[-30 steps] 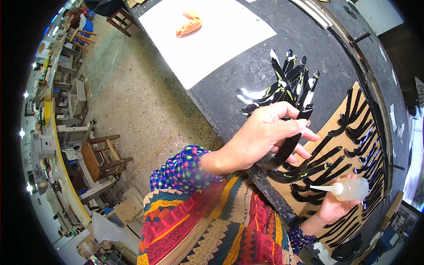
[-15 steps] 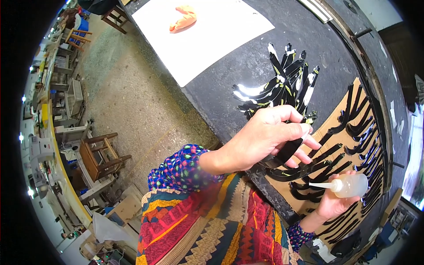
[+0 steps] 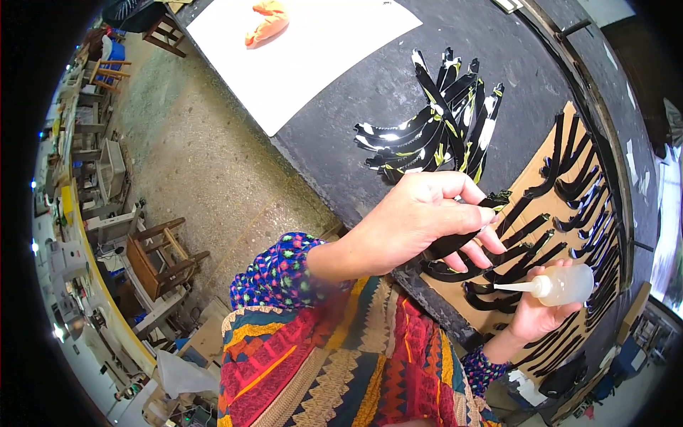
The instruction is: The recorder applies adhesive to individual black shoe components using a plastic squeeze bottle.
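Note:
My left hand (image 3: pixel 437 217), at the middle, pinches a black fabric strip (image 3: pixel 449 244) between thumb and forefinger. The strip's patterned end (image 3: pixel 501 199) shows past the fingertips; much of the rest is behind the hand. My right hand (image 3: pixel 535 319), lower and to the right, holds a translucent squeeze bottle (image 3: pixel 565 285) on its side, with the thin white nozzle (image 3: pixel 514 287) pointing left. Beyond my left hand lies a fanned pile of curved black strips (image 3: pixel 434 135) with white and yellow-green marks. More curved black strips (image 3: pixel 523 252) lie in rows on brown cardboard (image 3: pixel 535 186).
A white sheet (image 3: pixel 299 78) with a crumpled orange cloth (image 3: pixel 268 25) on it covers the dark table's (image 3: pixel 320 158) far left. A raised rail (image 3: pixel 596 99) runs along the right side. On the floor to the left stands a wooden stool (image 3: pixel 160 260).
The table and everything on it have shifted up and left in view. My left hand still pinches the strip, now turned slightly, and my right hand still holds the bottle.

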`<state>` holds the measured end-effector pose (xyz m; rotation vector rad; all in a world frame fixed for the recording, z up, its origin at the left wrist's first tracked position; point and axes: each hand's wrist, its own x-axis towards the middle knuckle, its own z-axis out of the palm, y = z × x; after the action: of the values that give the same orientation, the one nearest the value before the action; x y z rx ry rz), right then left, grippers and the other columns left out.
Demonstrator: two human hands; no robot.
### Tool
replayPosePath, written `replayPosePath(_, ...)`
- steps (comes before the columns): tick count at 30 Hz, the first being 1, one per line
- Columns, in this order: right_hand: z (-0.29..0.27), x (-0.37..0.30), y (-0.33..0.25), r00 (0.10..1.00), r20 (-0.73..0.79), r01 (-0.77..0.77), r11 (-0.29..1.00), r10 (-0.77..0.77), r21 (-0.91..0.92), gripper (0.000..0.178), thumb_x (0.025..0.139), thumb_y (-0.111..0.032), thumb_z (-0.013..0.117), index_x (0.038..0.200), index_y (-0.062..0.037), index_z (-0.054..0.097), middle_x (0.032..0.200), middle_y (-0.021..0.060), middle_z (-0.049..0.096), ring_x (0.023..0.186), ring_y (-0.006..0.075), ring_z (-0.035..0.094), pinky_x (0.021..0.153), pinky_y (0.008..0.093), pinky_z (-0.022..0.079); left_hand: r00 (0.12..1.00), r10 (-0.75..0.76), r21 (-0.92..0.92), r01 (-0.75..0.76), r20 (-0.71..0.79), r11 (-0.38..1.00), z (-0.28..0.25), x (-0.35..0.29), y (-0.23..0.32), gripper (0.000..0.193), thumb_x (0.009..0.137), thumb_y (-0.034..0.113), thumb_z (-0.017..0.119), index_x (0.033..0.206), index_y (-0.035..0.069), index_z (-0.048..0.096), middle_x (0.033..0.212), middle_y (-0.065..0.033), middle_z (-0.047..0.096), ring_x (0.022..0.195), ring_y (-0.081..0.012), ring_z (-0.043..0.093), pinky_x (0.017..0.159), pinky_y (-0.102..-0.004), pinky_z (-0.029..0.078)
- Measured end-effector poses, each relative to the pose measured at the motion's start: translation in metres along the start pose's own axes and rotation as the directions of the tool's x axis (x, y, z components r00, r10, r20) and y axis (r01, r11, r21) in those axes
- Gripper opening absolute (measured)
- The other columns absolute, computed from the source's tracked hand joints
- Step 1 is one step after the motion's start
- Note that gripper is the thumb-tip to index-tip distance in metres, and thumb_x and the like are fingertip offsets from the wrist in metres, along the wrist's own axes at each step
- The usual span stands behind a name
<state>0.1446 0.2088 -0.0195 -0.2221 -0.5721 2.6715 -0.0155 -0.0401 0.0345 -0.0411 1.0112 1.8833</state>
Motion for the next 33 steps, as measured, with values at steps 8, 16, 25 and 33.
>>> replayPosePath(8,-0.002,-0.001,0.001,0.998,-0.054,0.014,1.000,-0.016,-0.027,0.063,0.077,-0.025,0.066,0.128,-0.0066,0.034,0.126,0.0096,0.039,0.118,0.0242,0.035,0.097,0.0476,0.029,1.000,-0.001,0.029,0.001,0.015,1.000,0.000,0.001,-0.001,0.016,0.087,0.017,0.053,0.090,0.001,0.050,0.081,-0.0171,0.064,0.070,-0.0200,0.065,0.055,-0.0249,0.050)
replayPosePath(16,0.000,0.000,0.002,0.992,-0.118,0.033,0.999,-0.037,-0.037,0.065,0.074,-0.025,0.069,0.127,-0.0080,0.035,0.124,0.0097,0.040,0.116,0.0250,0.037,0.094,0.0488,0.032,1.000,-0.002,0.039,0.001,0.020,0.999,0.000,0.002,-0.003,0.017,0.087,0.017,0.054,0.090,0.001,0.050,0.081,-0.0159,0.064,0.070,-0.0195,0.064,0.055,-0.0244,0.050)
replayPosePath(25,-0.003,0.002,0.001,1.000,-0.011,-0.023,0.997,0.024,0.067,0.063,0.078,-0.023,0.065,0.129,-0.0060,0.032,0.129,0.0100,0.038,0.120,0.0248,0.034,0.098,0.0480,0.027,0.984,0.157,0.283,-0.129,-0.081,0.950,-0.017,-0.003,0.028,0.017,0.084,0.016,0.058,0.092,0.001,0.058,0.061,-0.0016,0.059,0.043,-0.0014,0.049,0.039,-0.0128,0.032)
replayPosePath(33,0.006,0.012,0.001,0.999,0.043,-0.028,0.999,0.027,0.015,0.060,0.081,-0.025,0.061,0.130,-0.0098,0.032,0.129,0.0099,0.038,0.119,0.0251,0.036,0.100,0.0474,0.027,0.925,0.355,0.417,-0.271,-0.138,0.868,-0.048,0.000,0.106,0.021,0.082,0.014,0.057,0.092,-0.005,0.060,0.059,-0.0015,0.056,0.043,-0.0027,0.048,0.039,-0.0125,0.037)
